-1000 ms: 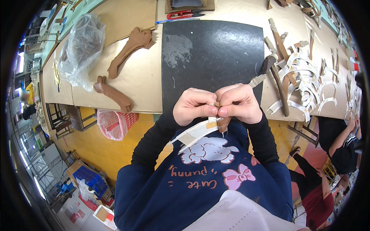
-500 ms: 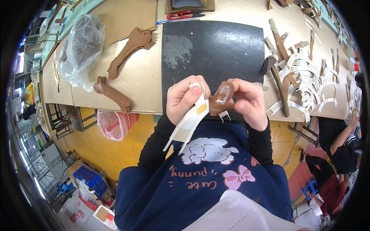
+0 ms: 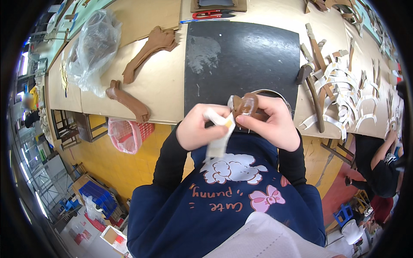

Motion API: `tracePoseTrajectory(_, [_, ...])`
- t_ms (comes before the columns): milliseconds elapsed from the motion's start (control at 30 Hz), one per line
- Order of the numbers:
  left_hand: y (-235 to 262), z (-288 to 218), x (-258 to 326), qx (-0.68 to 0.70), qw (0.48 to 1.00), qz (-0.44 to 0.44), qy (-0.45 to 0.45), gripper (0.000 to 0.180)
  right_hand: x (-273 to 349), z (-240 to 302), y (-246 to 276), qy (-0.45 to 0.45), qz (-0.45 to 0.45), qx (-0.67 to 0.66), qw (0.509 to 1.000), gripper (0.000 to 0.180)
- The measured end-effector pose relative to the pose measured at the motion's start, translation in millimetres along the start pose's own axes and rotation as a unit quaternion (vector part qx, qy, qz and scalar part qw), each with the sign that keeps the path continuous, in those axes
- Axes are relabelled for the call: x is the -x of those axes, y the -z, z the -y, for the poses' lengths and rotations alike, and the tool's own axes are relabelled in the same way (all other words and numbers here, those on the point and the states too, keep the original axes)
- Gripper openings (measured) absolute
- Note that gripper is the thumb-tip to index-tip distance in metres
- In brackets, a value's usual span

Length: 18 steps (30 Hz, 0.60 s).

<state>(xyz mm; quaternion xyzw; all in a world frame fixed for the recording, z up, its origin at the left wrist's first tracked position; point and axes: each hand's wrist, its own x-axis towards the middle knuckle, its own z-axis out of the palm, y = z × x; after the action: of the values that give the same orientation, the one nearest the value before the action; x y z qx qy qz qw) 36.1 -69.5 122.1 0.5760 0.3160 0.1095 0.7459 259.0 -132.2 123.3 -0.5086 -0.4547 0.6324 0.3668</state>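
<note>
My left hand (image 3: 198,131) pinches a white paper strip (image 3: 218,136), thumb and fingers closed on its upper end while the rest hangs down over my dark blue shirt. My right hand (image 3: 272,124) is closed around a brown leather piece (image 3: 245,106), its rounded glossy end standing up between my fingertips and touching the top of the strip. Both hands meet just off the near edge of the workbench (image 3: 163,81), in front of the black cutting mat (image 3: 241,56) that lies along that edge.

Toward the left end of the bench lie two brown cut leather shapes (image 3: 148,50), one above the other, and a crumpled clear plastic bag (image 3: 91,48) sits near the far left corner. To the right of the mat, a heap of white paper strips (image 3: 344,92) mixed with brown straps spreads along the right end. Red-handled scissors (image 3: 210,14) rest at the far edge beyond the mat. Below the bench's near edge, on my left, stands a red basket (image 3: 129,134) lined with plastic.
</note>
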Motion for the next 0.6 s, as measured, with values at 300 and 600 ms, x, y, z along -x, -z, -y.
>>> tracePoseTrajectory(300, [16.8,46.4,16.7,0.577,0.79,0.097,-0.182,0.015,-31.9,6.8,-40.0,0.043,0.151,-0.322,0.933,0.019])
tracePoseTrajectory(600, [75.4,19.5,64.1,0.354,0.832,0.009,-0.428,0.057,-81.8,26.8,-98.1,0.109,0.165,-0.397,0.896,0.018])
